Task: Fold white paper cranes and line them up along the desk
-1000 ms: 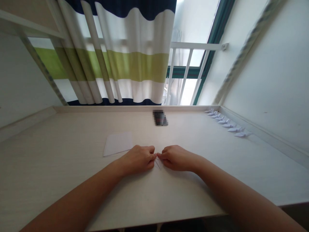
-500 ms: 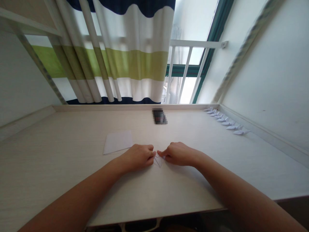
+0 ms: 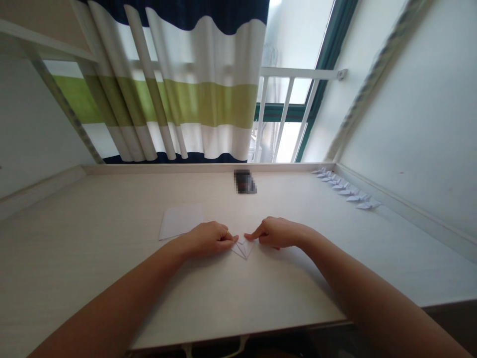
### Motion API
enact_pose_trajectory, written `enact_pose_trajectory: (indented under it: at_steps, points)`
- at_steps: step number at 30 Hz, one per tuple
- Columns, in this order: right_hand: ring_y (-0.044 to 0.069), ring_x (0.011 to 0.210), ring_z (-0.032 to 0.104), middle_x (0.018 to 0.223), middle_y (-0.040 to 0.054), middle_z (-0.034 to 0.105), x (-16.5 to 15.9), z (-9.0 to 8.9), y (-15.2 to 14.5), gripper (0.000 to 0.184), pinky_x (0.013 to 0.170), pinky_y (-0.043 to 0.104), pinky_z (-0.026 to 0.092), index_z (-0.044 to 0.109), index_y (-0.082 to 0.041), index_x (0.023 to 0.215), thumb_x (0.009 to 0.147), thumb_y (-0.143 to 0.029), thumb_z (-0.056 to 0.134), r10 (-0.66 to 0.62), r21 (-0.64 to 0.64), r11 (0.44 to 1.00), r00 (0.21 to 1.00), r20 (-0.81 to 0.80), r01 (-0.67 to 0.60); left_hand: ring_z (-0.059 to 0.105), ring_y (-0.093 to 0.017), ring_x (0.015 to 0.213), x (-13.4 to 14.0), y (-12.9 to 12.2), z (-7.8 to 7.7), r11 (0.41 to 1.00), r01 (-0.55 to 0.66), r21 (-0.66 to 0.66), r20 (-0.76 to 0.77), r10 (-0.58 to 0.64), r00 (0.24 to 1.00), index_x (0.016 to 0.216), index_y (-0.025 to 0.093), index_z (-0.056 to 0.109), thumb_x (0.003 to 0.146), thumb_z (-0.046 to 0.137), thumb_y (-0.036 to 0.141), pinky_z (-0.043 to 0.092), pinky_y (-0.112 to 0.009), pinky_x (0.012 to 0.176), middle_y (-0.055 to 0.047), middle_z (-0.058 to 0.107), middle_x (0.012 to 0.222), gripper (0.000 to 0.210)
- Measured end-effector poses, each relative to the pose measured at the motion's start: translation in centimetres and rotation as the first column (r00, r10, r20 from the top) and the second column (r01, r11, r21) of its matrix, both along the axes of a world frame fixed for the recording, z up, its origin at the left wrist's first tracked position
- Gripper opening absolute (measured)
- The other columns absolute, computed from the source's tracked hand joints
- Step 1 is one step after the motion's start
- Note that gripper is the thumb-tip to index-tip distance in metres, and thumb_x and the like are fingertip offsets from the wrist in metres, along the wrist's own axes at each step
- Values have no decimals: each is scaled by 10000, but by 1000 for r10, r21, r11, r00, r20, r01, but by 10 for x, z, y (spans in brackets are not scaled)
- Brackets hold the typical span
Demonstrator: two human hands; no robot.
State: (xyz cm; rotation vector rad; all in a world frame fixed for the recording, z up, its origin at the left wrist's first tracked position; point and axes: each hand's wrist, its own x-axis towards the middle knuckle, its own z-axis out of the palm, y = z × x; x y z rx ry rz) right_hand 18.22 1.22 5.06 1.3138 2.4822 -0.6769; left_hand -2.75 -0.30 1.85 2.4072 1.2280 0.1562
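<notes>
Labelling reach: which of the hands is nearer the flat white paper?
Left. Left hand is by the right end of the flat paper; right hand is farther right.

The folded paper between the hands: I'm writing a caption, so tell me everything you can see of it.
The folded paper is small and white, with creases converging on a point aimed toward the person. It lies, apparently flat, on the pale tabletop. The left hand touches its left side, and the right hand has an index fingertip at its upper right; the fingers hide part of its outline.
</notes>
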Motion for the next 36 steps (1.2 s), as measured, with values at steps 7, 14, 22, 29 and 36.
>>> enact_pose_trajectory:
  at_steps: [7,14,22,29,36]
  points:
    - [92,425,436,448,-13,534,1,-1,-2,405,510,210,347,586,-258,1109,749,-217,405,24,-4,1000,996,-81,-25,410,-74,508,2,-2,-5,999,-19,26,143,15,990,532,146,578,786,413,394,301,-211,507,10,500,578,392]
    - [87,438,451,469,-6,553,0,1,-6,346,503,196,341,659,-210,979,749,-188,400,93,5,996,988,-122,-93,502,-117,636,22,1,-21,960,-278,-31,284,275,918,833,192,651,711,524,405,376,-226,566,-7,586,731,276]
    - [86,427,446,469,-2,557,-3,-3,-6,308,485,202,336,681,-184,916,762,-238,420,33,-14,999,989,-145,-35,510,-122,628,23,7,-20,960,-266,-90,240,280,929,748,168,610,663,562,392,370,-233,554,-1,611,711,244]
    - [123,641,546,775,32,668,-6,-19,2,229,608,215,379,680,-213,916,744,-269,540,116,179,982,946,-303,-63,495,-113,637,19,0,-22,969,-241,-48,294,244,924,812,163,611,749,474,380,380,-228,577,-15,586,745,265]
    - [124,717,544,828,40,585,-5,-30,7,210,648,221,381,671,-210,903,768,-321,555,208,271,956,911,-356,-112,520,-119,692,18,-1,-16,976,-206,-69,317,217,923,784,157,622,799,410,361,396,-232,630,-27,572,782,295]
